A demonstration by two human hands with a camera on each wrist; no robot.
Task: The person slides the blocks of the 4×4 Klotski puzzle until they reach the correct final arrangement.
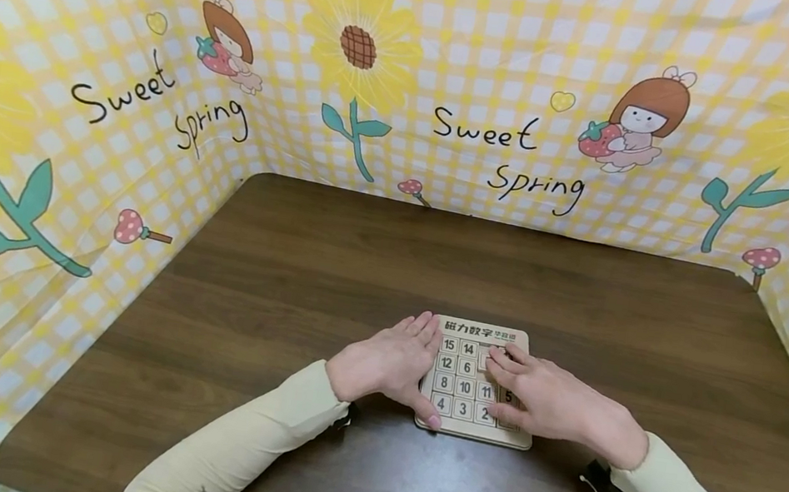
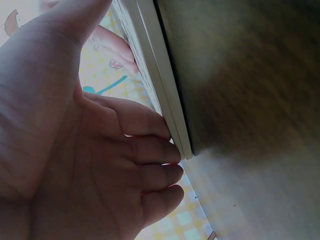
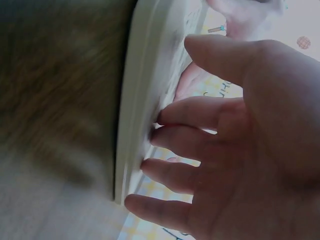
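A pale wooden number slide puzzle (image 1: 481,436) lies flat on the table, its printed heading at the far end. Visible tiles include 15 and 14 in the top row, 12 and 6 below, then 8, 10, 11, 5, and 4, 3, 2 nearest me. My left hand (image 1: 393,361) rests along the puzzle's left edge, fingers extended, thumb at the near left corner. Extended fingers of my right hand (image 1: 546,395) touch the upper right tiles, and its thumb lies by tile 2. That hand covers much of the right column. The left wrist view shows fingertips against the board's side (image 2: 167,85).
The brown wooden table (image 1: 330,271) extends around the puzzle on all sides. A yellow checked cloth (image 1: 482,56) with flowers and "Sweet Spring" lettering hangs behind and at both sides. Dark wrist straps (image 1: 605,480) show below the sleeves.
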